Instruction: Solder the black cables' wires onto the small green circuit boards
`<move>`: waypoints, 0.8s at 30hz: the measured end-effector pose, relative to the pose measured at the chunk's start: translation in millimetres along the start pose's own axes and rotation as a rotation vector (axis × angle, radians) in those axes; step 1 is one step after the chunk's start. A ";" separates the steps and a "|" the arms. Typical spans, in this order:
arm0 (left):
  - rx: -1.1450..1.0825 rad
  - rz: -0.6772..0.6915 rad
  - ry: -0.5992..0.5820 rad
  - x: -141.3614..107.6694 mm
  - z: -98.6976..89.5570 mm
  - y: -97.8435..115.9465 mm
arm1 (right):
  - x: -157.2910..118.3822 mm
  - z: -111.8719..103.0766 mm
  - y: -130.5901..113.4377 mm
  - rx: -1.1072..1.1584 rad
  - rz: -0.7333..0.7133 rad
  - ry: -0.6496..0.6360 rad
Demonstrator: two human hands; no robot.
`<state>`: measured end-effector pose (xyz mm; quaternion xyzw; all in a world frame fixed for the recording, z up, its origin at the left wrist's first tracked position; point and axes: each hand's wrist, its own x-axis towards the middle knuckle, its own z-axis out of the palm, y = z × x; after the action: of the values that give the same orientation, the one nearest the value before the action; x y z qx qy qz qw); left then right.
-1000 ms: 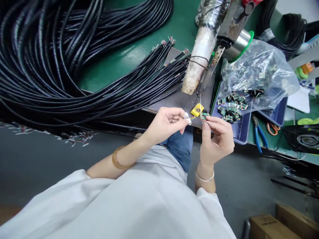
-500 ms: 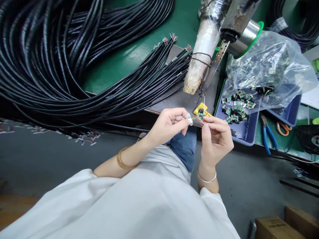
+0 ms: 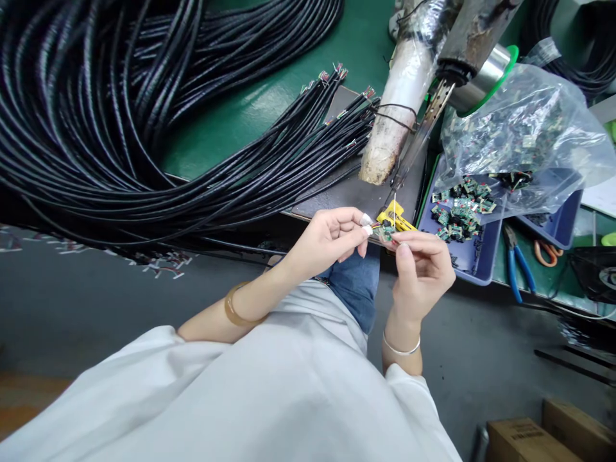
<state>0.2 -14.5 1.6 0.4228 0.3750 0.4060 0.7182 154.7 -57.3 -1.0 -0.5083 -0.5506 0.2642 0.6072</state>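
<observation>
My left hand (image 3: 337,239), with white coverings on its fingertips, pinches thin coloured wires (image 3: 376,225) at the bench edge. Between the thumb and fingers of my right hand (image 3: 421,266) is a small green circuit board (image 3: 385,233); the wires reach its left side. A thin silvery wire (image 3: 395,208) runs down to the board from above. Just over it is the tip end of a soldering iron (image 3: 414,146), fixed pointing down. Behind the board lies a yellow holder (image 3: 393,213), partly hidden by my right fingers. The exact contact points are too small to tell.
Bundled black cables (image 3: 231,192) with stripped ends cover the left. A wrapped tube (image 3: 392,128) and solder spool (image 3: 486,80) stand above. Rightward are a blue tray (image 3: 484,260) of circuit boards, a plastic bag (image 3: 539,128), blue-handled pliers (image 3: 517,263) and orange-handled scissors (image 3: 547,252).
The board has come slightly down and left, closer to my left fingertips and the coloured wires. My right hand has shifted slightly, and the view has moved a little.
</observation>
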 end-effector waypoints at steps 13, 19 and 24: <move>-0.016 0.045 0.022 5.7 0.1 -3.2 | 1.6 -4.6 5.7 -0.270 -0.157 0.033; -0.028 0.035 0.027 7.6 1.6 -1.4 | 1.9 -2.6 10.3 -0.301 -0.148 -0.025; 0.032 0.045 0.022 9.9 1.7 2.1 | 4.6 -2.4 10.6 -0.309 -0.182 -0.023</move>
<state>5.0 -5.4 2.3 0.4382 0.3797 0.4205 0.6978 160.7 -50.4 -8.5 -0.5405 -0.6353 0.1264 0.5369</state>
